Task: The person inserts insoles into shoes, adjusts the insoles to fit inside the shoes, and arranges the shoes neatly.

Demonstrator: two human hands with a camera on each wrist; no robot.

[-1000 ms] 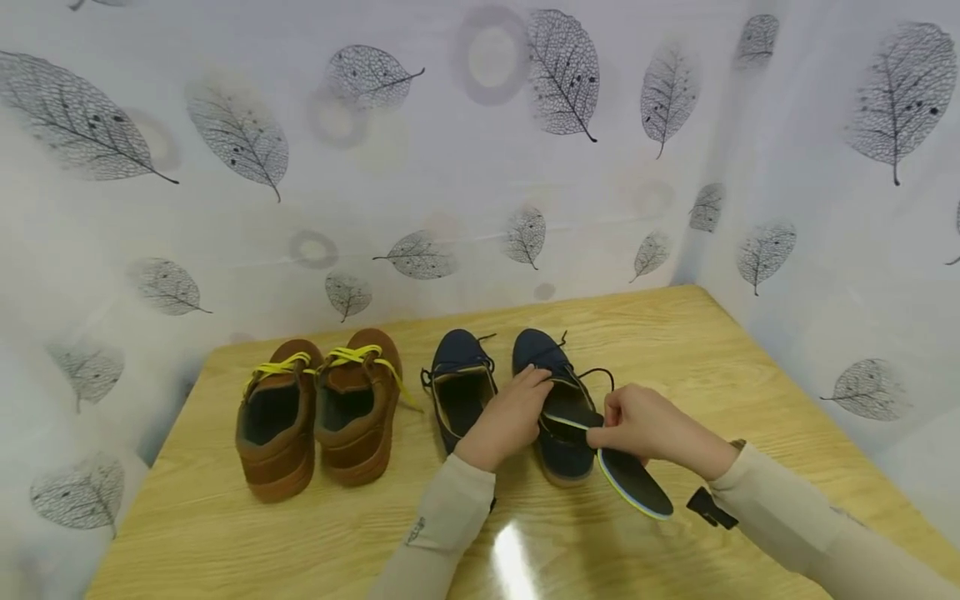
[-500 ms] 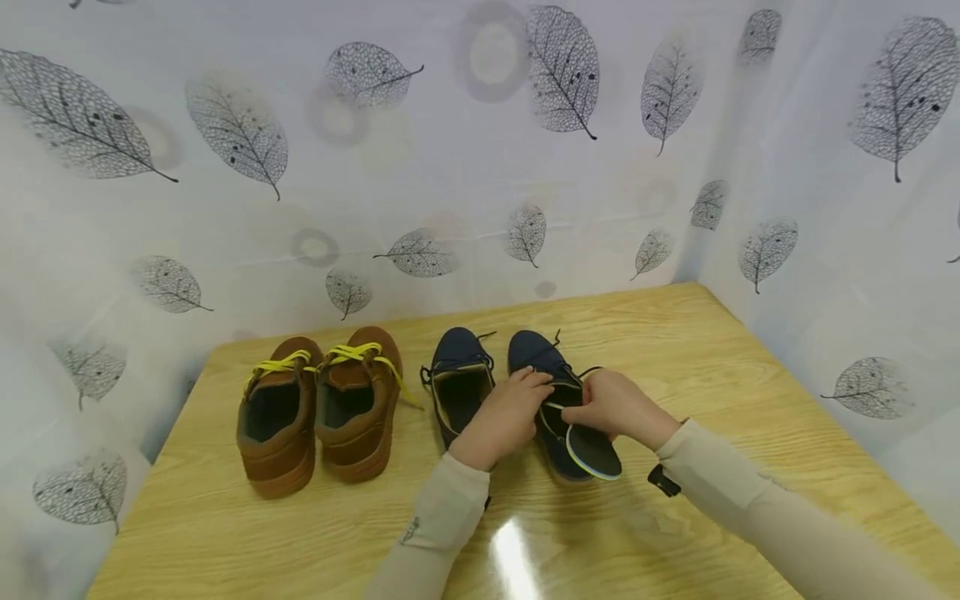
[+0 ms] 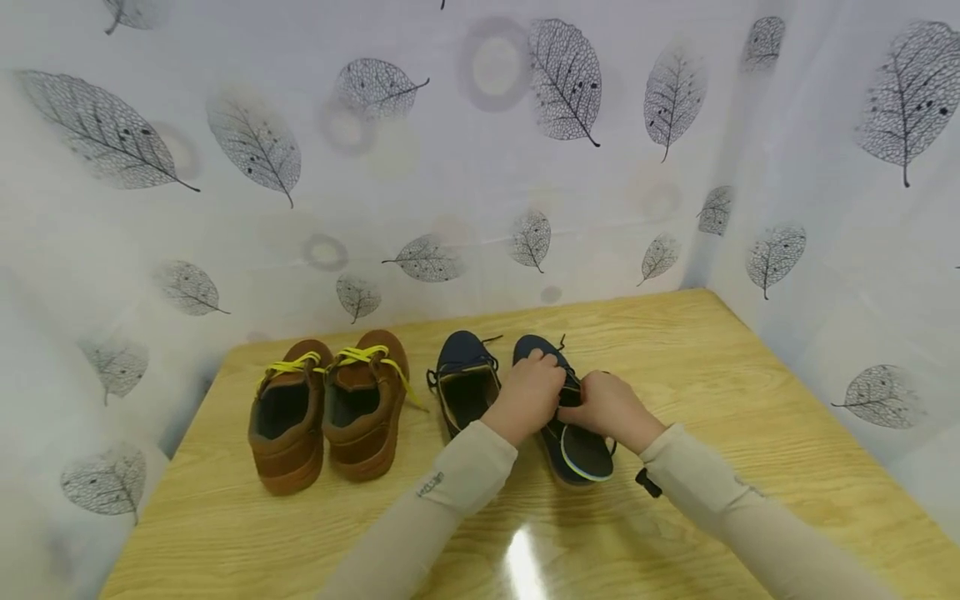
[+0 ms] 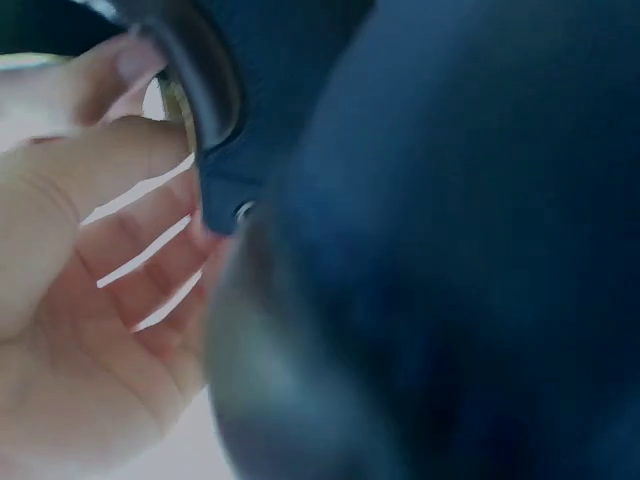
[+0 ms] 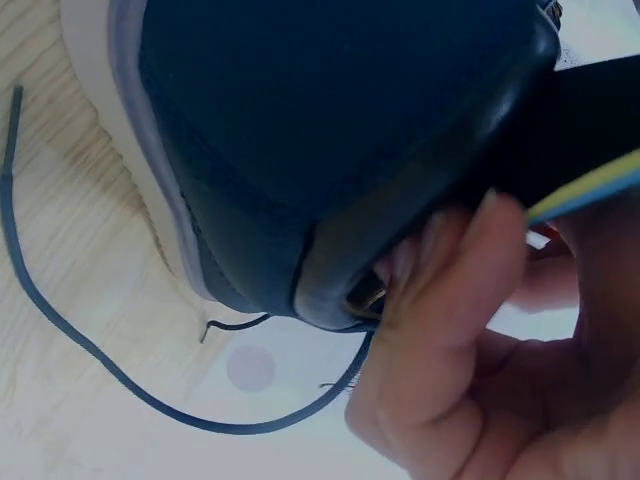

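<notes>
A navy lace-up shoe point(image 3: 534, 345) stands between both hands. My left hand point(image 3: 534, 393) grips the left side of its opening; in the left wrist view the fingers point(image 4: 150, 265) lie along the shoe's side. With my right hand point(image 3: 609, 407) I pinch a dark insole point(image 3: 587, 452) edged in yellow and blue. The insole's front part is inside the shoe, while its rounded heel end sticks up over the shoe's heel. Seen from the right wrist, the fingertips are right at the shoe's collar point(image 5: 400, 215) with the insole's edge point(image 5: 590, 188) beside them. The insole's tip is hidden.
Left of this shoe is the matching navy shoe point(image 3: 462, 354). Farther left, two brown shoes point(image 3: 369, 442) with yellow laces stand side by side on the wooden table point(image 3: 675, 533). A leaf-patterned curtain point(image 3: 465, 183) hangs behind the table and along its sides.
My right hand has moved left, bringing the insole farther into the shoe, and its heel end now lies over the shoe's heel. The left hand has shifted slightly forward along the shoe.
</notes>
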